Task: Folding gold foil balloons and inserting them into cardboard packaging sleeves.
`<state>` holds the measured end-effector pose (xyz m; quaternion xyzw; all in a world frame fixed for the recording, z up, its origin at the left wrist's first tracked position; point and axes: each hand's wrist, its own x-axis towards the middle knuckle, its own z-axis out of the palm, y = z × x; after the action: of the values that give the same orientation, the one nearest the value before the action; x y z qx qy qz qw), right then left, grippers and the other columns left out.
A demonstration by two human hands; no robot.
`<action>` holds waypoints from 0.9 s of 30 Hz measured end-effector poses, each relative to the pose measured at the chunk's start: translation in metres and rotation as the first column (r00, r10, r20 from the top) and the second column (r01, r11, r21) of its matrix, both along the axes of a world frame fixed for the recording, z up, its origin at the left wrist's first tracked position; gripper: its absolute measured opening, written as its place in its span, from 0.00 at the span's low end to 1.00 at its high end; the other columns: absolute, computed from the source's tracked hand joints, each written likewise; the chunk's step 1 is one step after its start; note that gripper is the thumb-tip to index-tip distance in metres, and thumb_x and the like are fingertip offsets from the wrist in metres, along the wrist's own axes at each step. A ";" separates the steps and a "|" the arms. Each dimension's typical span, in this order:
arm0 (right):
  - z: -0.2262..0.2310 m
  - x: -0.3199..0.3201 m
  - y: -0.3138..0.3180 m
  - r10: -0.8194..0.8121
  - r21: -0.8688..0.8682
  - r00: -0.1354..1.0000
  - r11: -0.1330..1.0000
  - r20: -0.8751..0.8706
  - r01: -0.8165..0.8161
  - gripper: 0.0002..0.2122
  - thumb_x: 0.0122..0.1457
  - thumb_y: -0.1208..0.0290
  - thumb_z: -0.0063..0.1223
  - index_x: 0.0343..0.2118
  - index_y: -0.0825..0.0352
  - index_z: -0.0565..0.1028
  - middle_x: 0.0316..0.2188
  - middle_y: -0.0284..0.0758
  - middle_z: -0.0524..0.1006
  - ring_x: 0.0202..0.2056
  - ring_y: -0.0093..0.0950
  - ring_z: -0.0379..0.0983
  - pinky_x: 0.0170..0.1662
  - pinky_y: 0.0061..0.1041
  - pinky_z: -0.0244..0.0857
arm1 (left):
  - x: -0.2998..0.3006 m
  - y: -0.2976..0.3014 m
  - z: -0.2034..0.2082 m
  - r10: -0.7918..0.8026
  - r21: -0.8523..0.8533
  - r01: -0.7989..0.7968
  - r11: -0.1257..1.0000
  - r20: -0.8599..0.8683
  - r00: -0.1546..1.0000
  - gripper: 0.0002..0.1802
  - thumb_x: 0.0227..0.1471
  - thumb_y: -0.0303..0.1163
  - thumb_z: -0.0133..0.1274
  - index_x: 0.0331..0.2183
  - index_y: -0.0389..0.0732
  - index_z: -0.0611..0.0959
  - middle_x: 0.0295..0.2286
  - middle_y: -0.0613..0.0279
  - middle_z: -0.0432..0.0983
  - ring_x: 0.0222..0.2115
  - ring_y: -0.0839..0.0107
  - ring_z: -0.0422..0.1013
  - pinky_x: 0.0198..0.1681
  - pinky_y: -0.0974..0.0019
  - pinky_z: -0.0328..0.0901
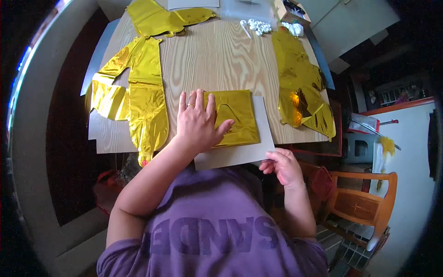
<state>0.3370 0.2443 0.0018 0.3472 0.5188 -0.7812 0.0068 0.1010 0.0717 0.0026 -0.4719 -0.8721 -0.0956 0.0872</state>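
Note:
A folded gold foil balloon (pixel 237 115) lies on a grey-white sheet of card (pixel 230 158) at the near edge of the table. My left hand (pixel 198 121) rests flat across the left part of the folded foil, fingers stretched out and thumb apart. The card's near right corner is pinched between the thumb and fingers of my right hand (pixel 282 165). Part of the card sticks out past the table edge toward me. What lies under my left palm is hidden.
Unfolded gold foil balloons lie at the left (pixel 147 87), far left (pixel 166 21) and right (pixel 300 74) of the wooden table (pixel 207 60). Small white pieces (pixel 259 27) and an open box (pixel 293 11) are at the back. A wooden chair (pixel 364 203) stands at right.

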 end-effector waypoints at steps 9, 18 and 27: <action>0.010 0.015 0.001 -0.128 0.278 0.991 0.954 0.028 0.115 0.11 0.65 0.68 0.52 0.42 0.70 0.79 0.31 0.36 0.83 0.25 0.24 0.80 0.29 0.21 0.74 | 0.004 -0.003 -0.008 0.000 -0.008 0.000 1.000 0.036 0.999 0.49 0.57 0.66 0.44 0.62 0.31 0.67 0.60 0.33 0.60 0.63 0.40 0.56 0.68 0.39 0.42; 0.109 0.080 0.087 -0.331 0.800 0.932 0.514 -0.150 0.311 0.10 0.67 0.68 0.50 0.44 0.69 0.75 0.31 0.33 0.81 0.26 0.20 0.77 0.29 0.19 0.69 | 0.004 -0.006 -0.017 0.010 0.061 -0.013 0.998 0.053 0.999 0.48 0.57 0.65 0.46 0.62 0.33 0.66 0.62 0.34 0.59 0.64 0.41 0.55 0.68 0.39 0.43; 0.018 -0.124 0.138 -0.211 0.720 0.948 0.617 -0.238 0.318 0.08 0.63 0.68 0.58 0.37 0.67 0.76 0.30 0.30 0.81 0.28 0.21 0.78 0.31 0.22 0.68 | 0.004 -0.009 -0.018 -0.012 0.139 0.000 0.990 0.081 0.997 0.46 0.57 0.62 0.48 0.62 0.33 0.67 0.62 0.34 0.58 0.64 0.40 0.54 0.68 0.40 0.43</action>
<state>0.2135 0.3818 0.0194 0.3401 0.7365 -0.5101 -0.2858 0.1052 0.0624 -0.0156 -0.4630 -0.8648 -0.1754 0.0836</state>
